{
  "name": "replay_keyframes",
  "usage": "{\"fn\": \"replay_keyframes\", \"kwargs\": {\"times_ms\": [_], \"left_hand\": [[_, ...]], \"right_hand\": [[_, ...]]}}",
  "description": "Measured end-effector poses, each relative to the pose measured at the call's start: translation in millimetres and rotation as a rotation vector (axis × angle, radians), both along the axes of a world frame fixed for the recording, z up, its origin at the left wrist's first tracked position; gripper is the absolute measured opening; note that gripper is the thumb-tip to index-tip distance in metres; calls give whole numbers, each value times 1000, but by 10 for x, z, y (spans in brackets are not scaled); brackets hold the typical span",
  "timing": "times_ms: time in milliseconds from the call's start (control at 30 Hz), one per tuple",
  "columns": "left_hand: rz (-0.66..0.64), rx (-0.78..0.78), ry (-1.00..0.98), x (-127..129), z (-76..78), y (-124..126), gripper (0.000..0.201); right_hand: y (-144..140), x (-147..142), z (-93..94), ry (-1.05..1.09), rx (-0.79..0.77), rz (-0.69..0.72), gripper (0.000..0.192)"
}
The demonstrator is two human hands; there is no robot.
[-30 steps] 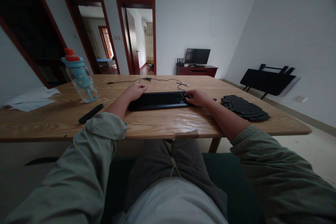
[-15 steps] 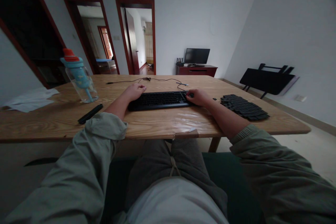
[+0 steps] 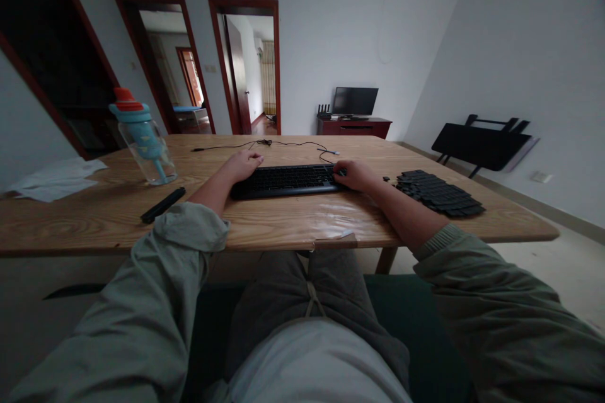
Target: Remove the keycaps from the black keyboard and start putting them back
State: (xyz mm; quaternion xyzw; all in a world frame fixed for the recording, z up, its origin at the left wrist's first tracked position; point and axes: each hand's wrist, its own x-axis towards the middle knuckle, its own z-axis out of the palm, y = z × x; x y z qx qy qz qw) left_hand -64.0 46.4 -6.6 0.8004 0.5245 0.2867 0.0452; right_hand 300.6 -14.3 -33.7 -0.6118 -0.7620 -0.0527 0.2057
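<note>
A black keyboard (image 3: pixel 290 180) lies across the wooden table in front of me. My left hand (image 3: pixel 244 164) rests on its left end, with the fingers curled against the far corner. At the right end of the keyboard, my right hand (image 3: pixel 353 174) has thumb and fingers pinched together low over the keys. Whatever sits between those fingertips is too small and hidden to make out. To the right lies a spread of small black pieces that look like keycaps (image 3: pixel 439 193), packed in rows. A loose black piece (image 3: pixel 386 179) sits between them and my right wrist.
On the wooden table (image 3: pixel 283 223), a clear bottle (image 3: pixel 146 145) with a red and blue top stands left. Near it are white tissues (image 3: pixel 57 179) and a long black piece (image 3: pixel 163 204). A thin black cable (image 3: pixel 293 143) runs behind the keyboard. Tape covers the front edge.
My right hand has shifted very slightly left over the keyboard's right end. My left hand and the keyboard stay where they were.
</note>
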Motion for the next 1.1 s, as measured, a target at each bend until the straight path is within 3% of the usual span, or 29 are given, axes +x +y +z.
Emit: {"fn": "replay_keyframes", "kwargs": {"times_ms": [400,667,1100], "left_hand": [[5,8,15,-6,-7,11,42],[-6,15,20,-14,-14,35,45],[4,5,15,-18,-7,21,40]], "right_hand": [[7,21,5,20,-44,-36,37],[-12,-3,26,16,-6,-88,34],[1,37,3,-56,35,4,30]]}}
